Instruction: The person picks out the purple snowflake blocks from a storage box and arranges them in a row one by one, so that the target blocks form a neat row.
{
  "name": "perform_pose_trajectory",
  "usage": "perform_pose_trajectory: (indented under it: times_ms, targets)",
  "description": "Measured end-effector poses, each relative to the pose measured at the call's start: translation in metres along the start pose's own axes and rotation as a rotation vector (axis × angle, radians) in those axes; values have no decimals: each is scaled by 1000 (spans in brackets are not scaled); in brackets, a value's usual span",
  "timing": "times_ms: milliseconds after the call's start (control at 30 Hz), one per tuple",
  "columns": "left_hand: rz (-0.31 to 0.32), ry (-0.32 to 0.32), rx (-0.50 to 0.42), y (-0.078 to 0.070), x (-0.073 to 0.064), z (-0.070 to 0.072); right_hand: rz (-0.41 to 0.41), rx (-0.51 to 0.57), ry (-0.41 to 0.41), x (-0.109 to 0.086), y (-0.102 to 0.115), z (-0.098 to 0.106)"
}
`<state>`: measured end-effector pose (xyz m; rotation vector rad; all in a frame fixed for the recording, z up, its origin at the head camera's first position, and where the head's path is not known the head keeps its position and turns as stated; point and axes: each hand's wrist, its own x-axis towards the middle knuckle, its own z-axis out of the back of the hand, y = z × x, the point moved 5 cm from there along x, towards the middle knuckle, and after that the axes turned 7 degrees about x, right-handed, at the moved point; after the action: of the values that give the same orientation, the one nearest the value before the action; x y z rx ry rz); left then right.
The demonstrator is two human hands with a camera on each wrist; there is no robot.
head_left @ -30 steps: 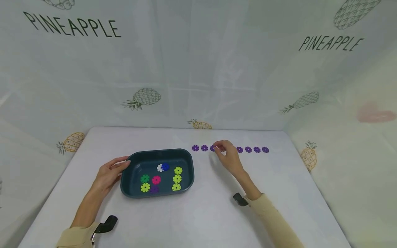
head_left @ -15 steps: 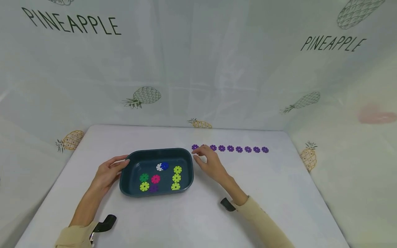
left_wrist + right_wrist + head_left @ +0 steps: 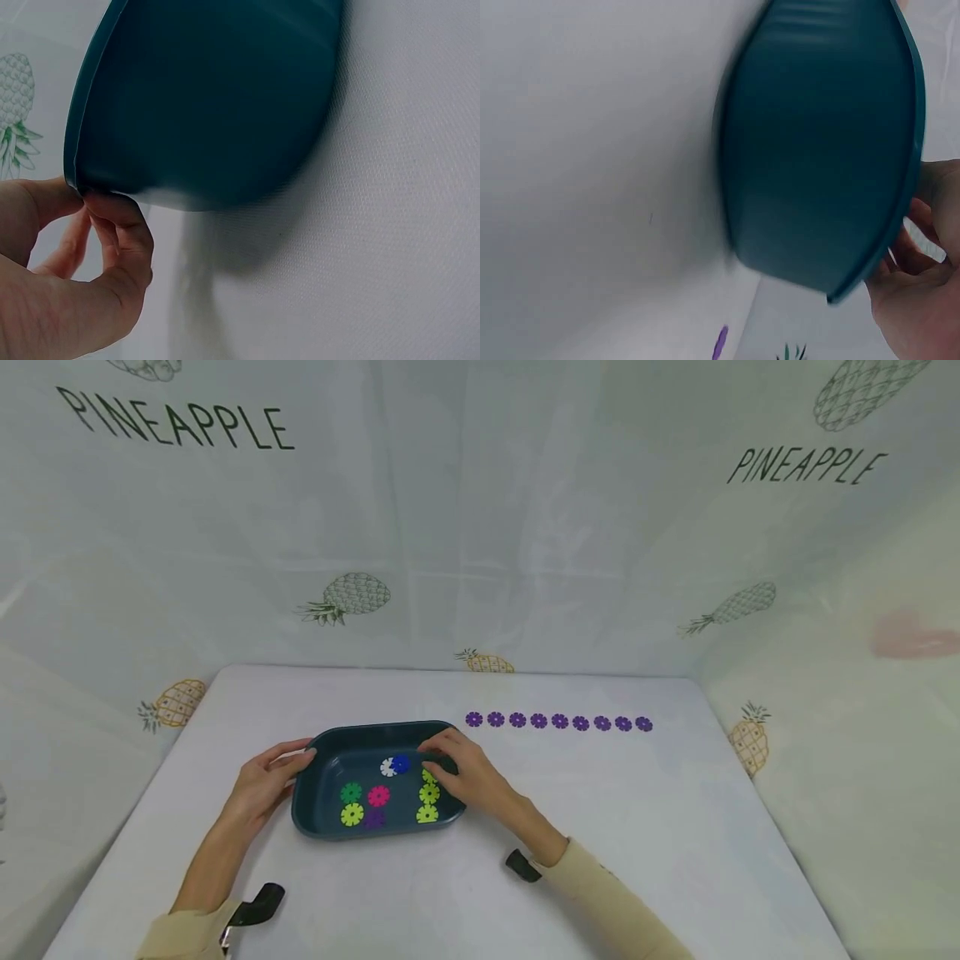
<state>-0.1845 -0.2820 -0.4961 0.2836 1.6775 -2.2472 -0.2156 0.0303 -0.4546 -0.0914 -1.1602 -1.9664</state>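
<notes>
A dark teal tray [image 3: 341,752] lies on the table in the head view, holding several small flower-shaped plastic discs. My left hand [image 3: 262,781] pinches the tray's left rim; in the left wrist view the thumb and bent fingers meet on the rim [image 3: 75,161]. My right hand [image 3: 468,777] reaches over the tray's right wall, fingers loosely bent, thumb and forefinger apart. Its thumb partly covers the topmost yellow disc [image 3: 429,777]. Nothing shows between these fingers. In the right wrist view, the tray's wall [image 3: 817,150] hides the fingertips.
Several purple discs [image 3: 538,721] form a straight row along the table's back right. Inside the tray are a green disc [image 3: 350,792], a pink disc [image 3: 378,796], a white disc [image 3: 387,767] and a blue disc [image 3: 401,764]. A pineapple-print curtain [image 3: 525,568] hangs behind the white table [image 3: 637,827].
My right hand has moved left from the row of purple discs, over the tray's right wall and above the yellow discs. The left hand stays on the tray's rim.
</notes>
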Motion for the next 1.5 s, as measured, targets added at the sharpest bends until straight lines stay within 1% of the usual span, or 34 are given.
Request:
perform_pose_trajectory:
  times_ms: [200, 367, 500, 600, 733, 867, 967, 1100, 1200, 1267, 1400, 1500]
  targets:
    - [-2, 3, -9, 0, -1, -1, -19, 66, 75, 5, 4, -20]
    - [-1, 3, -18, 2, -1, -1, -11, 63, 139, 10, 9, -36]
    - [1, 5, -7, 3, -1, -2, -35, 61, 196, 11, 12, -46]
    - [3, 2, 10, 3, -1, -3, -64, 70, 255, 13, 14, -53]
    - [1, 0, 20, 1, -2, -1, -70, 37, 371, 17, 15, -63]
    - [-2, -9, 7, 2, -3, 2, -63, -7, 470, 20, 15, -71]
    - [-17, -12, -15, 3, -3, 4, -72, -52, 521, 22, 13, -77]
    - [-30, -6, -44, 5, -4, 5, -60, -137, 580, 23, 9, -85]
    - [-23, 4, -46, 7, -4, 4, -51, -142, 598, 23, 4, -90]
    - [-21, 8, -40, 7, -3, 2, -55, -113, 599, 22, 2, -92]
    - [-27, 7, -28, 5, -2, 0, -57, -95, 577, 22, 0, -91]
    - [-21, 7, -24, 4, -2, -1, -37, -94, 554, 23, 1, -89]
